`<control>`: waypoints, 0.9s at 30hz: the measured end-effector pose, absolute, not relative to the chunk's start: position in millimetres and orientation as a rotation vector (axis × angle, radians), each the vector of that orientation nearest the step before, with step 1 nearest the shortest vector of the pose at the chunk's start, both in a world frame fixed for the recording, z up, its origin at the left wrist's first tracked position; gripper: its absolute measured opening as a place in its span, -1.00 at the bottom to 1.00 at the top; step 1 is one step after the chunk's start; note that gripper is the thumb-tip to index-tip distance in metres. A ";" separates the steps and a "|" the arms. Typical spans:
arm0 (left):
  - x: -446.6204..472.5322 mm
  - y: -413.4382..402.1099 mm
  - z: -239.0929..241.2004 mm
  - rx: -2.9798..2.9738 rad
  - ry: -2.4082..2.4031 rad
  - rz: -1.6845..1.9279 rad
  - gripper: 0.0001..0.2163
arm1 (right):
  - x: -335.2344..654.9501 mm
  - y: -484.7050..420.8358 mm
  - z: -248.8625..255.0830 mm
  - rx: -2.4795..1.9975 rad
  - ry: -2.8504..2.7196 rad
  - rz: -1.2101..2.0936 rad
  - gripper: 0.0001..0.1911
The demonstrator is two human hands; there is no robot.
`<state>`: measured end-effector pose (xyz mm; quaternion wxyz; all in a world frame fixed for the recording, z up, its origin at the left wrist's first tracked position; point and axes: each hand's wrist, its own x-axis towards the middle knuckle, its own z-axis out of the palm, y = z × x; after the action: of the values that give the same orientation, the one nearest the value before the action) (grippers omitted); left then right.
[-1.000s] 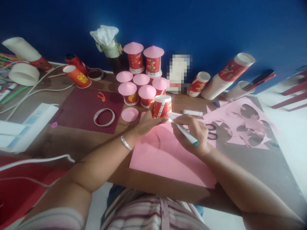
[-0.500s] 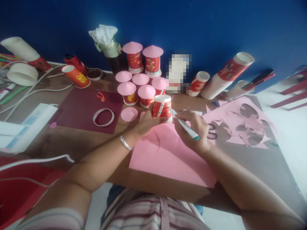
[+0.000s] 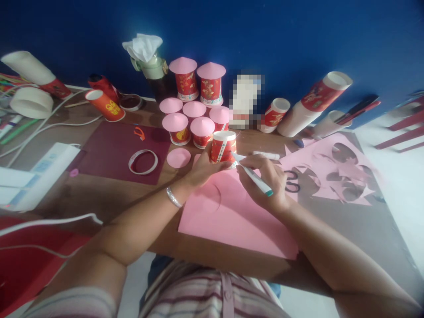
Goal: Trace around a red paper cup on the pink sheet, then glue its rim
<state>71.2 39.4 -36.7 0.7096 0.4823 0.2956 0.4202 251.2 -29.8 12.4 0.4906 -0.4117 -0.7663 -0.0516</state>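
My left hand (image 3: 202, 168) grips a red paper cup (image 3: 224, 147) standing upside down on a pink paper sheet (image 3: 232, 216). My right hand (image 3: 266, 179) holds a white pen with a green end (image 3: 254, 176), its tip against the cup's base on the right side. A curved pen line shows on the pink sheet beside my left wrist. Just behind the cup stand several red cups with pink cone lids (image 3: 194, 123), and a loose pink paper disc (image 3: 179, 157) lies to the left.
A tape roll (image 3: 143, 161) lies on a dark red sheet (image 3: 112, 152). Cut-out pink paper (image 3: 334, 170) and black scissors (image 3: 292, 182) lie at right. A glue stick (image 3: 266, 155), stacked cups (image 3: 314, 104), a tissue holder (image 3: 147, 57) and cables (image 3: 49, 126) crowd the table.
The right hand shifted the pen slightly around the cup's base, up and then back down. The left hand and the cup stayed put.
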 end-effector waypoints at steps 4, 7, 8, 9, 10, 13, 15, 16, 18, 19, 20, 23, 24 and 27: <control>72.1 38.6 -35.6 1.063 0.663 0.950 -0.47 | 251.0 -32.5 14.1 -1.003 -1.881 -0.101 -0.86; 72.2 38.3 -34.6 1.057 0.658 0.949 -0.44 | 250.4 -33.3 13.4 -0.987 -1.892 -0.110 -0.84; 71.9 38.4 -34.6 1.058 0.655 0.947 -0.43 | 250.0 -33.4 12.9 -0.980 -1.893 -0.121 -0.84; 71.5 38.6 -34.9 1.060 0.652 0.943 -0.43 | 249.7 -33.5 12.4 -0.974 -1.892 -0.130 -0.83; 71.1 38.8 -35.4 1.061 0.648 0.936 -0.43 | 249.3 -33.5 12.0 -0.966 -1.888 -0.137 -0.82; 70.1 39.4 -37.2 1.066 0.643 0.921 -0.44 | 248.8 -33.9 11.9 -0.956 -1.885 -0.152 -0.80; 69.8 39.7 -38.5 1.081 0.640 0.933 -0.43 | 249.2 -34.3 12.6 -0.951 -1.889 -0.170 -0.78; 69.7 39.8 -39.1 1.090 0.639 0.945 -0.43 | 249.6 -34.6 12.9 -0.944 -1.889 -0.181 -0.77; 69.6 40.1 -40.3 1.113 0.639 0.961 -0.44 | 250.5 -35.0 12.9 -0.929 -1.884 -0.192 -0.76; 69.6 40.2 -40.8 1.125 0.642 0.964 -0.45 | 250.8 -35.0 12.6 -0.924 -1.880 -0.190 -0.76; 69.7 40.2 -41.2 1.136 0.650 0.964 -0.46 | 251.1 -34.8 12.1 -0.920 -1.878 -0.186 -0.77; 69.9 39.7 -40.8 1.149 0.671 0.962 -0.43 | 251.4 -33.1 10.1 -0.902 -1.884 -0.186 -0.80; 70.0 39.3 -40.0 1.148 0.680 0.960 -0.41 | 251.5 -32.3 9.6 -0.897 -1.885 -0.192 -0.80; 70.4 37.7 -35.9 1.144 0.718 0.934 -0.37 | 252.6 -29.5 9.3 -0.912 -1.875 -0.198 -0.79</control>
<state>70.4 37.7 -35.9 0.6815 0.5098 0.3199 0.4164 252.6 -29.5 9.3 0.5000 -0.3770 -0.7754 -0.0817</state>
